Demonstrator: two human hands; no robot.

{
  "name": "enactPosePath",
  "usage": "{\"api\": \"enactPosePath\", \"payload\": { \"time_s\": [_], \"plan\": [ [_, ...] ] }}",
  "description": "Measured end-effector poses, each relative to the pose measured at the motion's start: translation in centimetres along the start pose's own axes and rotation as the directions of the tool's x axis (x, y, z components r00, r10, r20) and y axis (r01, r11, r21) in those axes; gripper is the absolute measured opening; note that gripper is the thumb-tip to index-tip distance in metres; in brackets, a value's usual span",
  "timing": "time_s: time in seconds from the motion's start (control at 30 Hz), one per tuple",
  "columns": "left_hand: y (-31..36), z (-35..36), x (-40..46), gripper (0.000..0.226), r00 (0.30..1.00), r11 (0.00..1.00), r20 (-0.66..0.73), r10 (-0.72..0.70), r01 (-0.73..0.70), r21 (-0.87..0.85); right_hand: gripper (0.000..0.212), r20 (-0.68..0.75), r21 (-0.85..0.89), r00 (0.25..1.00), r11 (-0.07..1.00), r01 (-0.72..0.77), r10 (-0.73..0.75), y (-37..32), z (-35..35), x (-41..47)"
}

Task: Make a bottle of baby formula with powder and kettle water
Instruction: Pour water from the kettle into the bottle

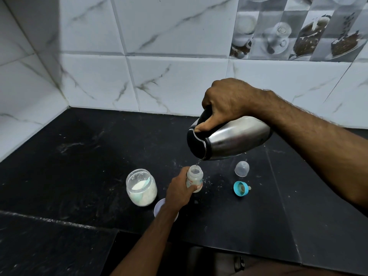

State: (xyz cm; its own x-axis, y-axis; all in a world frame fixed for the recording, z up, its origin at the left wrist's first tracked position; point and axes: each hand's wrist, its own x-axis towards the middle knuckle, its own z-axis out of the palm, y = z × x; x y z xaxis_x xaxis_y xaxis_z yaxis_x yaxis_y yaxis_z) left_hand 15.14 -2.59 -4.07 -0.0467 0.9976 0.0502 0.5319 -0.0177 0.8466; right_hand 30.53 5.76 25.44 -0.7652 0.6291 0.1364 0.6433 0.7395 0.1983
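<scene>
My right hand (227, 102) grips the black handle of a steel kettle (235, 139), tipped far over with its spout pointing down and left. A thin stream of water falls from the spout into the open neck of a small clear baby bottle (194, 176). My left hand (180, 191) holds that bottle upright on the black counter, fingers wrapped round its lower body. White powder shows inside the bottle. An open clear jar of formula powder (141, 187) with a pale scoop inside stands just left of my left hand.
A clear bottle cap (242, 168) and a blue teat ring (240, 188) lie on the counter (89, 166) right of the bottle. A pale round lid (159, 208) sits partly under my left forearm. Marble-look tiled walls close the corner behind and at left. Powder specks dot the counter.
</scene>
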Motion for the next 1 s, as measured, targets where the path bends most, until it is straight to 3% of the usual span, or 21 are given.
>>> {"api": "enactPosePath", "payload": {
  "time_s": [1.0],
  "plan": [
    [0.05,0.02,0.09,0.052,1.000,1.000,0.002,-0.007,0.007,0.027,0.070,-0.008,-0.005,1.000,1.000,-0.005,0.005,-0.04,-0.05,-0.07]
  ]
}}
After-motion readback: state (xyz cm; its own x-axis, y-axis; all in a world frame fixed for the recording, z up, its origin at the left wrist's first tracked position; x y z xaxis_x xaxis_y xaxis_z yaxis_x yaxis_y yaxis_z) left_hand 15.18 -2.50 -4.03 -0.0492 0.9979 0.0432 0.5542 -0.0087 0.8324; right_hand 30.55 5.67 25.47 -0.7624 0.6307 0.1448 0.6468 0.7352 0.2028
